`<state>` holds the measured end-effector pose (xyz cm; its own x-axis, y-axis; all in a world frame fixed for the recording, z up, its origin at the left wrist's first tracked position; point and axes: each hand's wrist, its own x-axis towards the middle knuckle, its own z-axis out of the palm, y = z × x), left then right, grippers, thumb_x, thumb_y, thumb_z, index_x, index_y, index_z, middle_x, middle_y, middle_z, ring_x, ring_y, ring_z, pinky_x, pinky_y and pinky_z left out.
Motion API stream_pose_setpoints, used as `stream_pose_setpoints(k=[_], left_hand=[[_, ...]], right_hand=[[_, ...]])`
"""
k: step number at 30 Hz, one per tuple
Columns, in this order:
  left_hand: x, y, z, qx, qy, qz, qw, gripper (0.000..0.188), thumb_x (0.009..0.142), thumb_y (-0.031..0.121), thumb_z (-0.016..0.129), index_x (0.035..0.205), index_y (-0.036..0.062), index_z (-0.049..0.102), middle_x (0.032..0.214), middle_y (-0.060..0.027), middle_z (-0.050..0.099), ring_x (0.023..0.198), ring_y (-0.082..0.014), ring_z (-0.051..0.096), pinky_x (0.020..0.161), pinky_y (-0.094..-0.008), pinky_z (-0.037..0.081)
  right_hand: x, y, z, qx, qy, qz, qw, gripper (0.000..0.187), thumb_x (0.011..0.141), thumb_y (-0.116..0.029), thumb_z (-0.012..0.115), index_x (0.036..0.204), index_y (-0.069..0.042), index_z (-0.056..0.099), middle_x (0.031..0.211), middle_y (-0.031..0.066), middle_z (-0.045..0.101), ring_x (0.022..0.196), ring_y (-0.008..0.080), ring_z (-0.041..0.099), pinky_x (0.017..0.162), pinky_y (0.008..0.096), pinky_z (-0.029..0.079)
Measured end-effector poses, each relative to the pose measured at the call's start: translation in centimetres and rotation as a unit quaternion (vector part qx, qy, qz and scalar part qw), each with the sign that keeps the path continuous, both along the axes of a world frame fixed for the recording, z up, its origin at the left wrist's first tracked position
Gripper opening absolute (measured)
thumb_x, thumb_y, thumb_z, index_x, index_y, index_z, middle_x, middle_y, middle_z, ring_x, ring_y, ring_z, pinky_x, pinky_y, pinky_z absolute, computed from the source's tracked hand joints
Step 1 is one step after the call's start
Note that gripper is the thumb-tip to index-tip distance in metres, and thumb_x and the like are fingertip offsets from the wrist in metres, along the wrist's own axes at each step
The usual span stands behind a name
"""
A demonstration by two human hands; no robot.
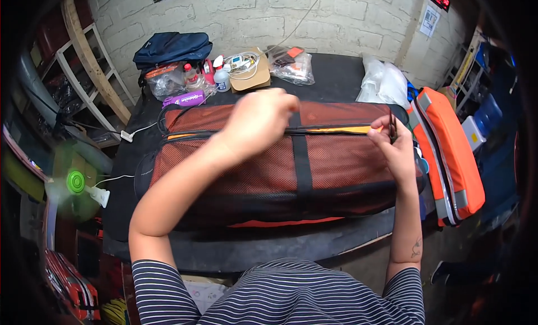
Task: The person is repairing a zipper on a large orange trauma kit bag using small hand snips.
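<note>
A long black bag with reddish-orange mesh sides (241, 179) lies across the table, a dark strap round its middle. Along its top runs a slightly parted seam with yellow (342, 130) showing through. Above the left half of that seam my left hand (260, 120) is raised, somewhat blurred, with its fingers curled together; whatever they may hold is hidden. At the seam's right end my right hand (397, 151) is closed round a small dark pointed tool (393, 127), perhaps snips, its thumb and fingertips next to the yellow edge.
Behind the bag stand a navy backpack (174, 49), a spray bottle (221, 78), a purple container (184, 99), a cardboard box (255, 78) with white cable and clear plastic bags (384, 81). An orange bag (451, 157) stands at the right. A green fan (75, 182) spins at the left.
</note>
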<state>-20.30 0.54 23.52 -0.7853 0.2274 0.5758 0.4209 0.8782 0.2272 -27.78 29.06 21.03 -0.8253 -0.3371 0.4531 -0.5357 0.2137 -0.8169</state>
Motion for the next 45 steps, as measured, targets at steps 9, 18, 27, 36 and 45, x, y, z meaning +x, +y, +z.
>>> stream_pose_setpoints(k=[9, 18, 27, 36, 45], left_hand=[[1.1, -6.2, -2.1, 0.123, -0.272, 0.032, 0.954, 0.018, 0.084, 0.013, 0.067, 0.094, -0.0012, 0.069, 0.083, -0.0119, 0.070, 0.078, -0.0168, 0.066, 0.074, -0.0318, 0.050], [1.3, -4.8, -3.3, 0.113, -0.239, 0.023, 0.964, 0.018, 0.084, 0.014, 0.064, 0.094, -0.0008, 0.067, 0.088, -0.0184, 0.069, 0.085, -0.0293, 0.068, 0.076, -0.0374, 0.051], [-1.5, -2.2, -3.5, 0.154, -0.169, 0.101, 0.968, 0.034, 0.087, 0.029, 0.064, 0.073, -0.0014, 0.063, 0.059, -0.0134, 0.059, 0.057, -0.0177, 0.059, 0.057, -0.0361, 0.045], [1.2, -3.3, -2.6, -0.002, 0.028, -0.075, 0.997, 0.013, 0.071, 0.003, 0.072, 0.083, 0.0033, 0.068, 0.088, -0.0052, 0.060, 0.074, -0.0215, 0.063, 0.065, -0.0327, 0.052], [-0.1, -4.1, -2.1, 0.013, -0.135, -0.040, 0.990, 0.007, 0.078, 0.006, 0.068, 0.085, 0.0041, 0.067, 0.087, -0.0043, 0.063, 0.081, -0.0154, 0.061, 0.072, -0.0295, 0.049]], right_hand=[[-1.6, -9.6, 0.6, 0.104, 0.019, 0.161, 0.981, 0.022, 0.075, 0.004, 0.070, 0.092, 0.001, 0.056, 0.080, 0.0034, 0.063, 0.077, 0.0087, 0.061, 0.072, 0.0251, 0.050], [-3.6, -13.4, -0.1, 0.156, -0.176, 0.266, 0.935, 0.038, 0.072, 0.018, 0.063, 0.096, -0.003, 0.043, 0.079, 0.0050, 0.061, 0.077, 0.0105, 0.060, 0.069, 0.0248, 0.050], [-3.6, -12.9, -0.5, 0.069, -0.187, 0.275, 0.941, 0.043, 0.070, 0.017, 0.064, 0.092, -0.007, 0.036, 0.076, 0.0040, 0.053, 0.075, 0.0130, 0.061, 0.068, 0.0257, 0.050], [-4.0, -12.7, -0.5, 0.059, -0.209, 0.272, 0.938, 0.041, 0.070, 0.013, 0.067, 0.096, -0.006, 0.042, 0.081, 0.0077, 0.063, 0.079, 0.0113, 0.060, 0.073, 0.0238, 0.048], [-3.7, -12.5, -0.3, 0.064, -0.220, 0.271, 0.935, 0.040, 0.071, 0.014, 0.066, 0.098, -0.005, 0.043, 0.082, 0.0091, 0.063, 0.078, 0.0116, 0.060, 0.073, 0.0248, 0.049]])
